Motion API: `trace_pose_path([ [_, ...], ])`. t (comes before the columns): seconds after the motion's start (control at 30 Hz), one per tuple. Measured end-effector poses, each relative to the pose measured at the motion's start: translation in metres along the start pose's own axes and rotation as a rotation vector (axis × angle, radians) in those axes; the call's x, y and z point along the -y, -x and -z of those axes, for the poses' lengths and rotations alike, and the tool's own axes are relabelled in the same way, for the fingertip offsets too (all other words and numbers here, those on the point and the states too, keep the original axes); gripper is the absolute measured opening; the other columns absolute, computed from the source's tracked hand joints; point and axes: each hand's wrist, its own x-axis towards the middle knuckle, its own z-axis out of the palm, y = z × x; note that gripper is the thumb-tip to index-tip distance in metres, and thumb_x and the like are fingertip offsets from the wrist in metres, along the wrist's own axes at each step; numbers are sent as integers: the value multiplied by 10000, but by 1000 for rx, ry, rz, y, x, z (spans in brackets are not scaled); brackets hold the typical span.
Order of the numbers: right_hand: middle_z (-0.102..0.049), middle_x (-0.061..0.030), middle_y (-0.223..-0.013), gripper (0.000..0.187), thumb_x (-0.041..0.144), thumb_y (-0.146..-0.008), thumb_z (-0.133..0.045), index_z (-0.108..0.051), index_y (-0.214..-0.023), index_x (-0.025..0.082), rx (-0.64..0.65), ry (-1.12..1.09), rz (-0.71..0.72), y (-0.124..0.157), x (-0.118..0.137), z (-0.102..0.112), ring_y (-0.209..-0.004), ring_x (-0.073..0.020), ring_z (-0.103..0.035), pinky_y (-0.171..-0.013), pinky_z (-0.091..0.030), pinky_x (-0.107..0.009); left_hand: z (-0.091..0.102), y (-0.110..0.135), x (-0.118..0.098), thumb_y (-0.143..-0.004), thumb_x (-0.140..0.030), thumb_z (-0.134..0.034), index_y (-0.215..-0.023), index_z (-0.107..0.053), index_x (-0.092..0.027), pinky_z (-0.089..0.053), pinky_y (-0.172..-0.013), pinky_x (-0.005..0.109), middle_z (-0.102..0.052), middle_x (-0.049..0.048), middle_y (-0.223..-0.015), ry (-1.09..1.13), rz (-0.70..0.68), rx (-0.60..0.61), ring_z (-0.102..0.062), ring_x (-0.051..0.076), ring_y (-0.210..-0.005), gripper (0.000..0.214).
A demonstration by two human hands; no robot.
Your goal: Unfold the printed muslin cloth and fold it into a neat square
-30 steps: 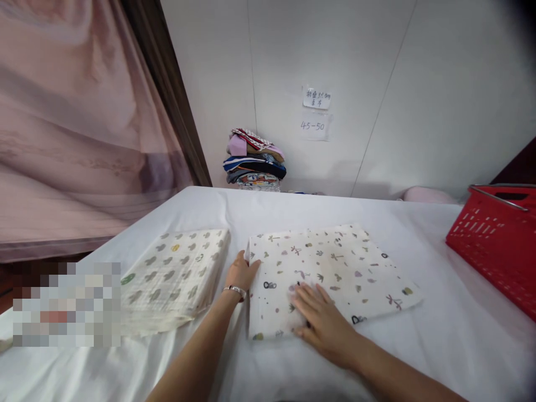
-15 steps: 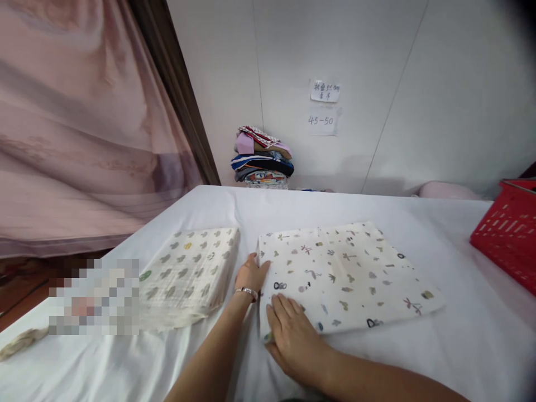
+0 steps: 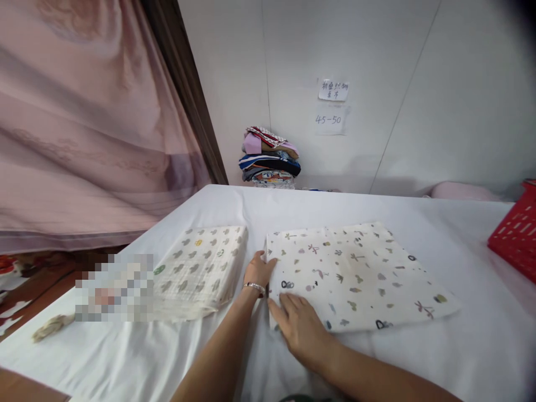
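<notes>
Pale wall (image 3: 377, 84) backs a white-covered table (image 3: 335, 207) bearing a patterned cloth (image 3: 360, 273), its layers hard to count. The left hand (image 3: 258, 271), thumb apart, touches its left edge; the right hand (image 3: 309, 335), unclenched, has slid there from mid-cloth, so both seemingly straighten that side.

Left hand (image 3: 258, 270) and right hand (image 3: 305, 330) were bare, forearms (image 3: 220, 343) too. Slim silvery bracelet (image 3: 253, 287) circled left wrist (image 3: 248, 297); finer detail too small to tell.

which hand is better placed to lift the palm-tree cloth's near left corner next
Probably the right hand: it lies on the palm-tree cloth near that corner; the left hand is farther up the left edge.
</notes>
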Motion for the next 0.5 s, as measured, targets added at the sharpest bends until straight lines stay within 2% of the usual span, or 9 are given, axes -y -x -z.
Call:
trace_pose_path([
  [0.13,-552,-83,-1221,606,61,-735,-390,-414,-1325,198,-72,-315,-84,0,-11,6,-1078,-215,-518,-923,-429,-370,-1,1,2,-803,-457,-506,-1184,-491,-116,-444,-739,313,-681,87,-780,93,-16,-19,-633,236,-857,512],
  [0.2,-591,-42,-1185,613,71,-714,-384,-447,-1304,225,-125,-494,-219,0,-17,6,-1021,-201,-563,-906,-449,-352,0,1,3,-818,-461,-488,-1162,-512,-122,-443,-754,306,-678,86,-789,143,-12,-36,-631,226,-861,484],
  [0.3,-668,-18,-1023,556,129,-737,-385,-485,-1273,233,-171,-766,-450,0,-25,8,-817,-192,-629,-780,-512,-345,1,2,4,-848,-453,-445,-1145,-524,-137,-459,-692,277,-671,67,-764,200,19,-35,-641,192,-765,441],
  [0.37,-652,-28,-1077,505,190,-755,-421,-508,-1252,213,-233,-921,-543,-1,-28,13,-887,-204,-620,-816,-500,-349,3,3,4,-860,-443,-429,-1150,-515,-144,-461,-597,251,-666,53,-748,248,50,-18,-625,156,-621,425],
  [0.43,-591,-33,-1200,477,234,-756,-474,-531,-1229,201,-319,-1041,-616,-2,-31,21,-1063,-219,-553,-928,-435,-350,4,5,3,-864,-430,-430,-1165,-497,-149,-442,-505,228,-665,52,-773,303,82,2,-574,115,-490,418],
  [0.5,-568,-32,-1235,481,261,-755,-516,-528,-1233,204,-395,-1177,-668,-3,-34,31,-1134,-225,-505,-971,-394,-349,6,7,2,-863,-422,-438,-1177,-479,-152,-418,-440,215,-664,59,-810,365,113,22,-519,86,-410,416],
])
